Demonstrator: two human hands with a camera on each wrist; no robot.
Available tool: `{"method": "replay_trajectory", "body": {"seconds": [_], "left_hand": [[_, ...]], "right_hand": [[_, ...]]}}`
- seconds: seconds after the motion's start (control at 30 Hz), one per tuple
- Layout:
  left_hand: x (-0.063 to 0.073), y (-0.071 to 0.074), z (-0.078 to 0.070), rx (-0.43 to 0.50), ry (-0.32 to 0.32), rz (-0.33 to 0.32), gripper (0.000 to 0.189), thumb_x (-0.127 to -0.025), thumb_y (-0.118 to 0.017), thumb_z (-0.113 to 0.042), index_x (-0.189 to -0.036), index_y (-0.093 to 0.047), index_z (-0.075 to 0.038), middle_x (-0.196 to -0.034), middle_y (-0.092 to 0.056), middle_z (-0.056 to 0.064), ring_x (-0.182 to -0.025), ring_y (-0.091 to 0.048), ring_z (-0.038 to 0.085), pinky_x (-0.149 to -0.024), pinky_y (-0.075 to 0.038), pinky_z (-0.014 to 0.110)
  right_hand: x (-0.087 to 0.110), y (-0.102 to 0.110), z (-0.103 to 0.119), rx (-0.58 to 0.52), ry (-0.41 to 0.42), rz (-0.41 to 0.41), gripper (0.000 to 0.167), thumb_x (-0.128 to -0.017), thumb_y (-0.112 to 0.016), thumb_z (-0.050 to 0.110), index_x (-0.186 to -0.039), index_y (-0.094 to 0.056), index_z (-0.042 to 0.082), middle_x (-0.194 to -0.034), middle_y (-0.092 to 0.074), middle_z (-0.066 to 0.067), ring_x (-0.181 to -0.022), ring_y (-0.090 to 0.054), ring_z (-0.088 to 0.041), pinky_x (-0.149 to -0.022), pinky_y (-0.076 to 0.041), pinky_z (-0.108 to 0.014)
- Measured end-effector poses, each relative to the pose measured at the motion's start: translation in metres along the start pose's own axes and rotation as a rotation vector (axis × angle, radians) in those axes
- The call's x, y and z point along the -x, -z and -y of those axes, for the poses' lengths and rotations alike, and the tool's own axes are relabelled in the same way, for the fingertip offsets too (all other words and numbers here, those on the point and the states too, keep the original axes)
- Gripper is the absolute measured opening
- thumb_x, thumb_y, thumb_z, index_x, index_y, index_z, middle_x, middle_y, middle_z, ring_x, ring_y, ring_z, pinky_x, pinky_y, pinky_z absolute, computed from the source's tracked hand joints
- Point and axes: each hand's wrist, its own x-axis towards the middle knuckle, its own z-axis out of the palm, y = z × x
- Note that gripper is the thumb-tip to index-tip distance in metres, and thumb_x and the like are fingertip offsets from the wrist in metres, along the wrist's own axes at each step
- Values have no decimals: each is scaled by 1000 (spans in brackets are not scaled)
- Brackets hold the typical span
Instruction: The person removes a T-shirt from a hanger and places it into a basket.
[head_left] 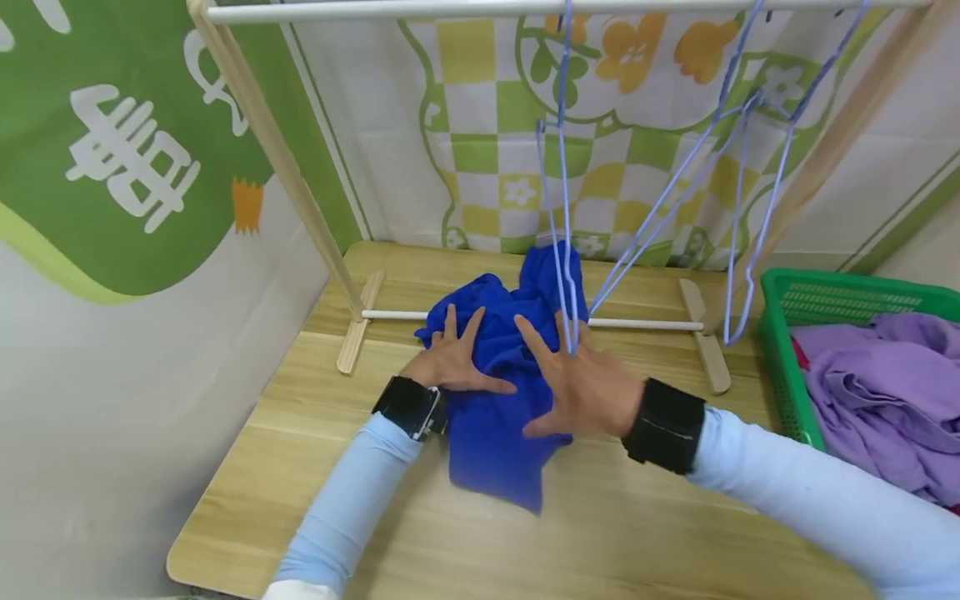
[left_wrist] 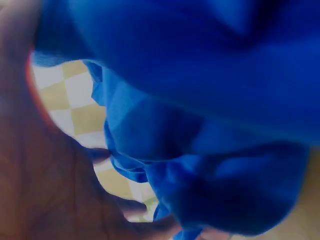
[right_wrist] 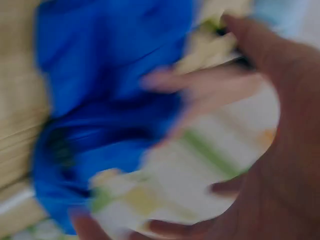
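A crumpled blue cloth lies on the wooden table, bunched over the low white rod of a rack; its exact kind cannot be made out. My left hand is at the cloth's left side with fingers spread. Over the right side of the cloth is my right hand, its fingers also spread and the thumb apart. In the left wrist view, blue folds fill most of the picture beside the hand. The right wrist view is blurred; the right hand appears apart from the cloth.
Blue wire hangers hang from the rack's white top bar, one dropping in front of the right hand. On the right, a green basket holds purple cloth. Wooden feet support the rack on the table.
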Motion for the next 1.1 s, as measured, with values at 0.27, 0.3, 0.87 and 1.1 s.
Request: {"method": "replay_trajectory", "body": {"seconds": [0.27,0.3,0.87,1.1], "left_hand": [[-7,0,-18,-102,-46,72,154,-67,-94,-61,-169,15,-24,-177,9,20,-161,-11,55,-124,-29,69],[-8,0,-18,-119,-44,66,153,-68,-95,-57,-170,13,-21,-177,5,21,-161,-13,53,-123,-31,67],[-7,-31,-44,-108,-290,9,91,-78,-88,-39,-153,-49,-8,-147,-62,16,-135,-61,38,-105,-54,57],[8,-22,-91,-120,-479,-74,80,-80,-86,-36,-149,-54,-10,-141,-67,10,-126,-67,30,-101,-57,48]], "right_hand": [[-76,-61,-46,-95,-99,30,149,-57,-97,65,-170,-10,21,-168,5,-44,-155,1,-68,-114,-23,-85],[-80,-64,-45,-101,-128,101,147,-61,-94,68,-171,-6,26,-170,9,-40,-156,5,-67,-113,-23,-86],[-50,-77,-46,-120,-14,61,94,-77,-90,47,-151,-48,6,-134,-62,-32,-121,-61,-51,-91,-57,-66],[-8,-50,-68,-246,48,-119,77,-74,-93,35,-136,-60,4,-104,-75,-16,-94,-75,-30,-71,-62,-44]]}}
